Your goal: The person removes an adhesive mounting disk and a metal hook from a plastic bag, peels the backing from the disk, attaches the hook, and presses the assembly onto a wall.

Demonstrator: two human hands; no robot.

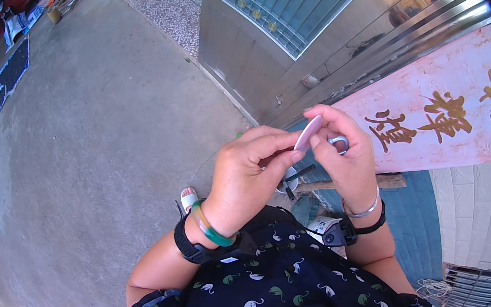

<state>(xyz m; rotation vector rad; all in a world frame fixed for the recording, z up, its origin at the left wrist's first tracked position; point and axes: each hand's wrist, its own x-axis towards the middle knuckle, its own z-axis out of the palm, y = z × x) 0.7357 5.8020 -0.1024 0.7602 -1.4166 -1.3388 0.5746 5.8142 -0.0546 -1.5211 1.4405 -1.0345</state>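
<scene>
Between my two hands, in front of my chest, is a thin pale pink disc tilted nearly edge-on, so its face hardly shows. My left hand pinches its lower left edge between thumb and fingers. On the other side, my right hand grips the upper right edge with the thumb and bent fingers. A shiny silver loop sits at the fingers of the right hand; whether it joins the disc I cannot tell. Both wrists carry black straps, with a green and amber bangle on the left and a silver bangle on the right.
A metal door with a barred window stands ahead right, beside a pink panel with gold characters. Below the hands are a wooden plank and a white container. Grey concrete floor spreads left, with a dark mat far off.
</scene>
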